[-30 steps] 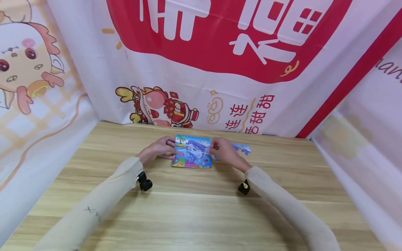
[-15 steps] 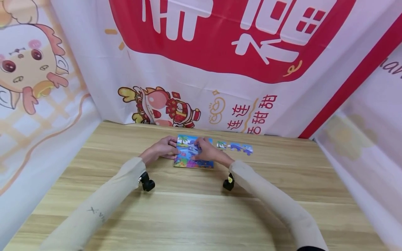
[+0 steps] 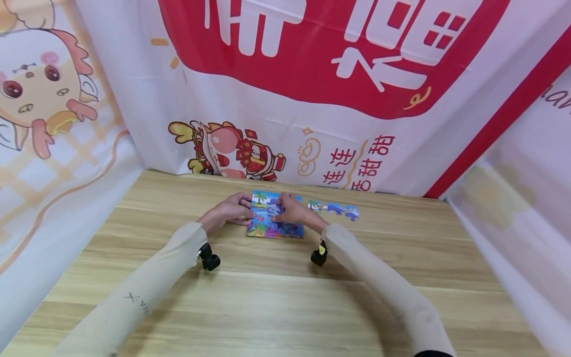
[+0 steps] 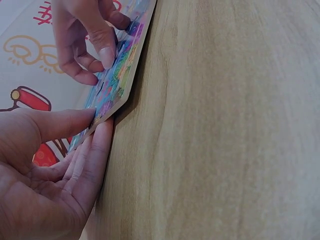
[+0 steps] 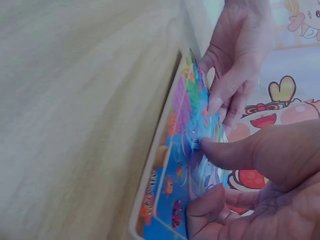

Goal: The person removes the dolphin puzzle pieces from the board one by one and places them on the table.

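A dolphin jigsaw puzzle board lies near the back of the wooden table. My left hand grips its left edge; in the left wrist view, the thumb is on top and the fingers are beneath. Over the middle of the picture, my right hand reaches down with bent fingers. In the right wrist view, its thumb and a fingertip are at the board's surface, spread a little apart. I cannot tell whether a puzzle piece is pinched between them. The hand hides part of the dolphin.
Several loose puzzle pieces lie in a row to the right of the board. A printed cloth hangs behind the table's back edge, with more cloth on both sides. The wooden table stretches in front of the board.
My right hand has moved left from the board's right edge to over its middle, uncovering a palm-tree piece in the row. My left hand keeps its grip on the left edge.
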A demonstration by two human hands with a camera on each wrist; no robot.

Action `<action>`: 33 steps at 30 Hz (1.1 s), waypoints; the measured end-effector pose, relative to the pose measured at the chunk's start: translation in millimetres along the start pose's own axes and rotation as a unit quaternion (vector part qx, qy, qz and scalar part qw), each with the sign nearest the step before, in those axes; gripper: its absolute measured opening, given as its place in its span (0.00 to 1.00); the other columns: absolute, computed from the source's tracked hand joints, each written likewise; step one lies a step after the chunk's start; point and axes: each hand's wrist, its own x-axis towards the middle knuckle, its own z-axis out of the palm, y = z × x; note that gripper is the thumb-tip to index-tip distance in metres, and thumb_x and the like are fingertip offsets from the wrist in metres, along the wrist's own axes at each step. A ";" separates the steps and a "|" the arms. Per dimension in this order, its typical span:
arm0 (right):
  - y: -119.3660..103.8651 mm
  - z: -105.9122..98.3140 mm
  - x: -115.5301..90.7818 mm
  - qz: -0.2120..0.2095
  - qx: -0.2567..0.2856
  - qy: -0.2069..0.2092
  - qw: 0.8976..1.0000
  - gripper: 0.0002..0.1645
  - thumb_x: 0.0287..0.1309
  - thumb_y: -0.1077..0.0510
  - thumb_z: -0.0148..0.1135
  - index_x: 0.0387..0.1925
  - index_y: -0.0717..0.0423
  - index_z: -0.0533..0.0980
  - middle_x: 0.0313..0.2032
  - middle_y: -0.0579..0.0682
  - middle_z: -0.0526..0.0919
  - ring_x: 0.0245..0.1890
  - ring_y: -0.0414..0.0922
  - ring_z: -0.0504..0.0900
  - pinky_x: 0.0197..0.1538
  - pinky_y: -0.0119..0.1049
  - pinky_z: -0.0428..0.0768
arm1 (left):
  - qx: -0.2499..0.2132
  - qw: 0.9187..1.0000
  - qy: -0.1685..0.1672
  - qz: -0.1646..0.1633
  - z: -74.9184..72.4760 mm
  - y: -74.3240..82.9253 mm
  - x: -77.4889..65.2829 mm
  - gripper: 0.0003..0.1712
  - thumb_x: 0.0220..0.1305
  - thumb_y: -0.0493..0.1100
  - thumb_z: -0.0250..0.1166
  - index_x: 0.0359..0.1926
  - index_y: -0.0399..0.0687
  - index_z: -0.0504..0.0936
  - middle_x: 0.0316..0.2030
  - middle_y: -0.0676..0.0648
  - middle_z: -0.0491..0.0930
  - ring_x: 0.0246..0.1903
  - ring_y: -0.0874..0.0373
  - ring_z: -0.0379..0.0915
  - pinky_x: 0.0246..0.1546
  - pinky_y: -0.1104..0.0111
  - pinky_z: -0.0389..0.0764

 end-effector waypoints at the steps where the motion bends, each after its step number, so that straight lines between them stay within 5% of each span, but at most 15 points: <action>1: -0.6 -0.6 0.7 0.006 -0.003 -0.001 1.000 0.29 0.67 0.53 0.72 0.59 0.62 0.68 0.57 0.60 0.69 0.56 0.53 0.71 0.66 0.50 0.76 | 0.001 1.000 -0.001 0.001 0.0 0.4 -0.6 0.37 0.70 0.31 0.64 0.74 0.36 0.60 0.59 0.39 0.67 0.44 0.55 0.77 0.43 0.70 0.90; 16: -2.6 0.0 5.1 0.033 0.025 0.010 0.999 0.29 0.64 0.54 0.75 0.56 0.60 0.68 0.54 0.58 0.69 0.53 0.52 0.70 0.65 0.49 0.76 | -0.007 1.000 -0.001 0.002 -0.9 0.8 0.0 0.37 0.69 0.30 0.64 0.75 0.37 0.60 0.57 0.39 0.67 0.42 0.56 0.78 0.44 0.70 0.90; 24: -2.8 3.5 3.0 0.047 0.062 0.024 0.997 0.30 0.63 0.55 0.75 0.57 0.58 0.67 0.63 0.64 0.67 0.57 0.55 0.71 0.66 0.50 0.77 | -0.005 1.000 -0.001 0.002 -1.0 0.0 -1.7 0.37 0.69 0.30 0.65 0.75 0.36 0.60 0.61 0.38 0.67 0.44 0.55 0.77 0.43 0.71 0.90; 29: -0.4 5.4 1.1 0.041 0.085 0.030 0.995 0.29 0.65 0.56 0.74 0.58 0.57 0.66 0.62 0.64 0.66 0.50 0.54 0.76 0.50 0.44 0.86 | -0.001 1.000 0.002 -0.002 -0.5 -0.5 -0.2 0.37 0.69 0.31 0.65 0.75 0.37 0.59 0.60 0.38 0.67 0.45 0.55 0.77 0.43 0.71 0.90; 33: 3.8 7.2 -1.8 0.017 0.117 0.038 0.992 0.27 0.67 0.59 0.71 0.58 0.57 0.64 0.49 0.59 0.70 0.37 0.51 0.79 0.35 0.37 0.89 | 0.001 1.000 0.008 -0.008 1.0 0.6 0.7 0.37 0.70 0.32 0.65 0.75 0.38 0.59 0.59 0.39 0.67 0.44 0.55 0.77 0.43 0.70 0.90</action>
